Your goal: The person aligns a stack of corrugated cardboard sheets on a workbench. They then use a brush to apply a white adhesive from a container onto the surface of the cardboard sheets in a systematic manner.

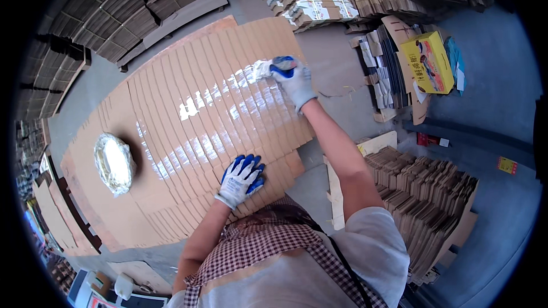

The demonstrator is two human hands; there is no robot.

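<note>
Overlapping cardboard sheets (171, 131) lie fanned out in a long row across the work surface, their edges stepped like shingles. Two bands of wet, shiny white paste (197, 105) run along the exposed strips. My right hand (294, 80), in a white and blue glove, is closed around a white, paste-covered brush-like applicator (261, 70) at the far right end of the far band. Its handle is mostly hidden by my fingers. My left hand (242, 182), gloved alike, rests flat with spread fingers on the near edge of the sheets.
A plastic-lined bowl of white paste (116, 162) stands on the cardboard at left. Bundled cardboard stacks (108, 14) line the far left, with printed bundles (314, 0) at the back. At right are a yellow box (427, 63) and a pallet of cardboard pieces (419, 194).
</note>
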